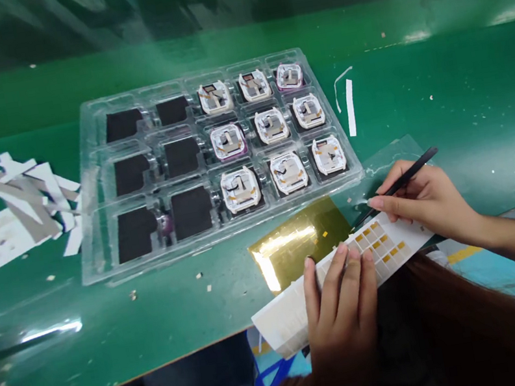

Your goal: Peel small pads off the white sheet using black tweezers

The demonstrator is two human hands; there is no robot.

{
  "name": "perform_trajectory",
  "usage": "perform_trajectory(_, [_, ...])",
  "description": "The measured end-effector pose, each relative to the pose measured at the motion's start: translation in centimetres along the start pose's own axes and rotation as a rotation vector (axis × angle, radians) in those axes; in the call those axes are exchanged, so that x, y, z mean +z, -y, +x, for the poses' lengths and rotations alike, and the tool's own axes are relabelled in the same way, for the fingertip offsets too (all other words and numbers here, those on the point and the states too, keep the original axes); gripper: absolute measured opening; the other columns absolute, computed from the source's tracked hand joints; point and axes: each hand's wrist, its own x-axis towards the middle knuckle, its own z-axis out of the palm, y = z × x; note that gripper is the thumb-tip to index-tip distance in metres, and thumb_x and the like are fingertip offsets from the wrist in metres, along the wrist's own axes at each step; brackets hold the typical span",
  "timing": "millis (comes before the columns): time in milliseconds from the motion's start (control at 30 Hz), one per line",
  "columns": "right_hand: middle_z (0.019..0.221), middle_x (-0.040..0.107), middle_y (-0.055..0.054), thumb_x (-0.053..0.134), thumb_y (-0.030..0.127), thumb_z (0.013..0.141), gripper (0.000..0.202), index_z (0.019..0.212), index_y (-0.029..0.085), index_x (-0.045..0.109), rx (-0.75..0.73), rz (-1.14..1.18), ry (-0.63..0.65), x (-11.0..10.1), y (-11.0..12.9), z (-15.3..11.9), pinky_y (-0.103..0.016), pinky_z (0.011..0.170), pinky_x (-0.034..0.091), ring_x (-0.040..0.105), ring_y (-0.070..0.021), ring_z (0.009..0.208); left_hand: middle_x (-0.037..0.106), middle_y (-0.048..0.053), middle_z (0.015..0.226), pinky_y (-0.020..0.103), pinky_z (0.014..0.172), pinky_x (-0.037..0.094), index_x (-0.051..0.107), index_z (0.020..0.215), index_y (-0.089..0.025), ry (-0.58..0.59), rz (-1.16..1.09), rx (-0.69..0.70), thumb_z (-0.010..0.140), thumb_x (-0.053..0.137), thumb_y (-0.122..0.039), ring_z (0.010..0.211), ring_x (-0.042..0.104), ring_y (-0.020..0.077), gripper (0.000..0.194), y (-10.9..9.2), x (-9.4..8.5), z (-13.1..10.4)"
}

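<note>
A white sheet of small stickers (289, 309), several of them amber, lies along the table's front edge and partly overhangs it. My left hand (339, 301) rests on this sheet with its fingers stretched out flat; its thumb is hidden. Between the fingers of my right hand (424, 198) is a pair of slim black tweezers (412, 170), tilted down to the left. Their tips are close to the sheet's upper edge, and I cannot tell whether they pinch anything. Beneath the sheet's far edge, a shiny gold film (291, 246) lies on the table, with tiny amber pieces on it.
Behind the film stands a clear plastic tray (91, 247), with several white watch-like frames (241, 189) in its right-hand compartments and black pads in the left ones. Torn paper strips (36, 197) pile up at the left. A white strip (351, 108) lies right of the tray.
</note>
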Motion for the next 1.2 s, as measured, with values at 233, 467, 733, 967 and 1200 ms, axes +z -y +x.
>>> perform_trajectory(233, [0.051,0.056,0.004,0.079,0.029,0.067,0.028,0.067,0.016,0.055,0.008,0.009,0.005,0.0,0.1,0.0,-0.017,0.036,0.038,0.052,-0.0068,0.041,0.065,0.011,0.110,0.055,0.105,0.033,0.060,0.111,-0.010,0.060,0.002,0.006,0.086,0.051,-0.009,0.115,0.053,0.0258,0.027,0.1,-0.3,0.0])
perform_trajectory(467, [0.049,0.055,0.006,0.078,0.027,0.068,0.027,0.067,0.015,0.055,0.027,0.065,0.026,-0.1,0.2,0.0,-0.015,0.036,0.035,0.048,-0.0046,0.040,0.061,0.013,0.119,0.052,0.105,0.033,0.061,0.106,-0.011,0.017,0.002,-0.030,0.089,0.045,-0.011,0.116,0.053,0.0239,0.023,-0.1,0.2,0.2])
perform_trajectory(733, [0.047,0.054,0.006,0.078,0.028,0.068,0.026,0.068,0.015,0.055,0.051,0.063,0.028,-0.1,0.3,0.1,-0.016,0.036,0.033,0.046,-0.0048,0.039,0.061,0.013,0.119,0.053,0.105,0.033,0.061,0.106,-0.011,0.020,0.007,-0.011,0.087,0.047,-0.009,0.116,0.052,0.0243,0.023,0.0,-0.2,0.3])
perform_trajectory(967, [0.045,0.053,0.006,0.079,0.027,0.068,0.026,0.069,0.016,0.055,0.087,0.100,0.019,-0.2,-0.1,0.0,-0.015,0.036,0.030,0.044,-0.0049,0.038,0.062,0.013,0.118,0.052,0.105,0.033,0.061,0.106,-0.010,-0.001,-0.010,-0.034,0.089,0.049,-0.015,0.116,0.052,0.0238,0.022,-0.1,-0.1,0.3])
perform_trajectory(1200, [0.049,0.054,0.006,0.077,0.023,0.069,0.022,0.069,0.019,0.056,-0.029,0.296,-0.053,-1.2,-0.3,-0.2,-0.017,0.036,0.028,0.043,-0.0047,0.038,0.062,0.011,0.117,0.045,0.109,0.031,0.058,0.112,-0.009,0.120,0.075,0.088,0.088,0.053,-0.028,0.115,0.054,0.0225,0.031,0.8,-0.6,1.0])
